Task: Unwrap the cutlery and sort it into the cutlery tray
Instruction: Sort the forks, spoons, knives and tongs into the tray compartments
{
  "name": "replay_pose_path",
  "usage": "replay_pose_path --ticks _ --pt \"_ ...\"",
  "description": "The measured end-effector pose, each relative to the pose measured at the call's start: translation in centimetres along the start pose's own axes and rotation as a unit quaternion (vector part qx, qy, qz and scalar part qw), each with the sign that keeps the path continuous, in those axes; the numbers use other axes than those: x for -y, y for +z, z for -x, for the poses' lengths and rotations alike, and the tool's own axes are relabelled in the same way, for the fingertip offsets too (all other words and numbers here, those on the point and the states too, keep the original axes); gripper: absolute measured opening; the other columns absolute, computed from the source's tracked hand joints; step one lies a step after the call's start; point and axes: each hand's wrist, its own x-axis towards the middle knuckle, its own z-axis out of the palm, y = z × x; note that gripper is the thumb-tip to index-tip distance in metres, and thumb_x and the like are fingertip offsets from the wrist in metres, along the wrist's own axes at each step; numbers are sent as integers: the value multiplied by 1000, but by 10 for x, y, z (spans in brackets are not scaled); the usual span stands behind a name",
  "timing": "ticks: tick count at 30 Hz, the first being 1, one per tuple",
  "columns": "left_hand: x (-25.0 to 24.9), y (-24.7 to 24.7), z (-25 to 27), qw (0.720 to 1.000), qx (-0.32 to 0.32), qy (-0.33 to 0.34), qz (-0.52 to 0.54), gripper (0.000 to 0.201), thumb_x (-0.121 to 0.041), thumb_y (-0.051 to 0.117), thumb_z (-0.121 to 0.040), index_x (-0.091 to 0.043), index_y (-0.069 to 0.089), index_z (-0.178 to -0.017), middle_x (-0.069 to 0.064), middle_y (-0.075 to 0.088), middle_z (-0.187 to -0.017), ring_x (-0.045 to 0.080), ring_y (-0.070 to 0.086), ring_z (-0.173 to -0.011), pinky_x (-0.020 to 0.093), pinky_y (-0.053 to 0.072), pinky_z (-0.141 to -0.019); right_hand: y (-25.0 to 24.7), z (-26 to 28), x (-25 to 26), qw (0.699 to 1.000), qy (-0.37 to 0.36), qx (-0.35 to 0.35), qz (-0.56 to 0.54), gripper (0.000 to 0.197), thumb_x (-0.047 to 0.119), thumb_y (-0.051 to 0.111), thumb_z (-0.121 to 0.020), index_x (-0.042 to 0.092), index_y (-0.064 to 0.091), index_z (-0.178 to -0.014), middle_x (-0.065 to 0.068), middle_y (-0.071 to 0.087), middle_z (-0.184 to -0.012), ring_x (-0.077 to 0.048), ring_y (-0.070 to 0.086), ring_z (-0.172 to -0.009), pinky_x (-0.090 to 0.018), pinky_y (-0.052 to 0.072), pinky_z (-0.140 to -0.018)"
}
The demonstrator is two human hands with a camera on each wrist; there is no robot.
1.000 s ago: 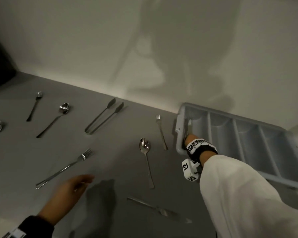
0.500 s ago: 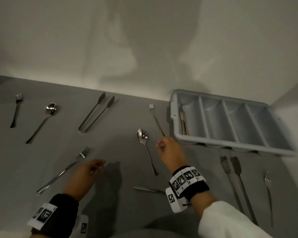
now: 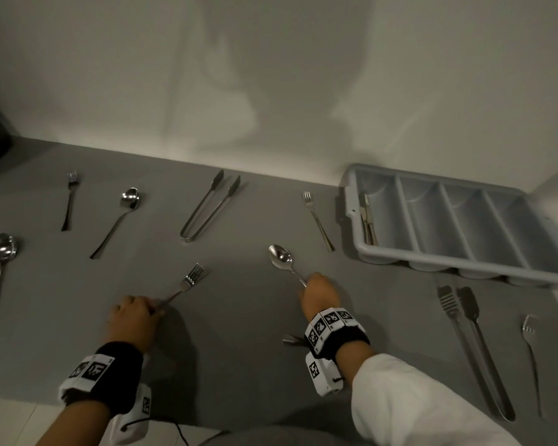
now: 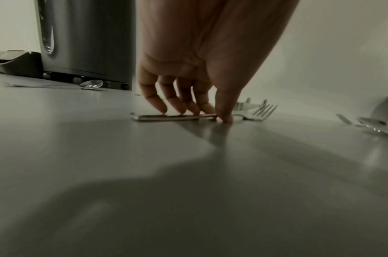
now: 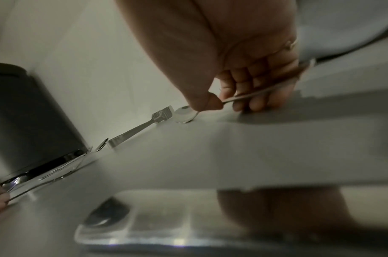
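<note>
Since half a second ago your left hand [image 3: 132,317] reached the fork [image 3: 187,281]; fingertips [image 4: 184,108] press its handle on the surface [image 3: 239,365]. Right-wrist view: your right hand [image 3: 321,292] pinches the spoon [image 3: 281,257], left of the cutlery tray [image 3: 351,207].

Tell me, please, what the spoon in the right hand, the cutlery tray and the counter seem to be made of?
Spoon: polished metal, probably stainless steel; its bowl gives bright mirror-like highlights.
Tray: pale grey-blue plastic by the look; matte, with rounded moulded dividers and a thick rim.
Counter: smooth grey surface with a soft sheen and faint reflections, perhaps laminate; the exact material cannot be told.
</note>
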Motion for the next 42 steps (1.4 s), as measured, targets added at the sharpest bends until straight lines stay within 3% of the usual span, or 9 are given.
replay_pose_path --ticks 7,10,16,20,25,29,33,35,42 --pt "-7 -6 1 997 39 36 63 20 -16 47 -92 0 58 -95 23 63 -93 36 58 -84 41 45 -81 -33 36 -8 981 -53 -47 -179 10 8 36 -90 15 43 -90 0 53 -70 -25 55 -75 -27 38 -58" --pt "-38 -18 14 983 32 90 155 11 -14 45 -93 -6 52 -92 11 55 -72 24 49 -64 33 34 -64 -74 52 -30 958 -82 -151 -228 16 8 43 -91 11 55 -100 1 57 -81 -16 53 -77 -24 38 -70" --pt "-125 -21 26 926 4 221 306 22 -4 52 -88 -14 53 -108 13 61 -85 30 59 -73 28 41 -57 -165 30 -103 922 -22 -288 -257 27 0 44 -89 3 54 -114 -14 60 -105 -17 53 -90 -25 42 -81" --pt "-185 -9 30 888 -1 285 360 48 -2 49 -87 -50 48 -93 -3 59 -84 1 57 -66 12 44 -54 -202 -19 -139 953 58 -209 -213 38 -3 45 -87 -1 49 -125 -22 57 -123 -33 54 -113 -31 41 -93" --pt "-254 1 57 868 16 324 376 62 5 46 -88 -55 49 -100 -13 59 -98 -6 57 -73 7 46 -71 -209 -89 -161 992 92 -45 -79 34 8 57 -85 0 56 -118 -20 60 -124 -35 54 -116 -38 43 -97" --pt "-296 4 80 858 2 360 367 43 -25 42 -83 -63 48 -102 -31 60 -99 -8 56 -85 -1 39 -75 -137 -227 -233 992 63 45 99 38 36 64 -65 20 62 -100 -11 67 -111 -34 62 -102 -43 48 -93" --pt "-345 5 98 827 -8 401 394 40 -31 38 -80 -42 48 -117 -40 54 -102 -18 52 -94 -5 34 -84 -124 -254 -241 991 -5 84 101 39 33 58 -79 15 58 -114 -10 57 -130 -34 54 -117 -47 41 -103" --pt "-373 5 103 808 -4 428 405 42 -33 36 -81 -39 42 -122 -37 52 -107 -21 47 -102 -6 30 -91 -175 -170 -205 997 -33 74 19 30 15 51 -89 4 58 -115 -14 59 -123 -34 56 -114 -40 45 -100" --pt "-503 23 116 806 73 453 374 46 -11 38 -88 3 41 -131 20 45 -128 2 42 -115 -5 27 -93 -238 -45 -254 946 -124 -174 -245 24 4 49 -88 7 62 -108 -12 64 -111 -21 58 -100 -31 46 -93"
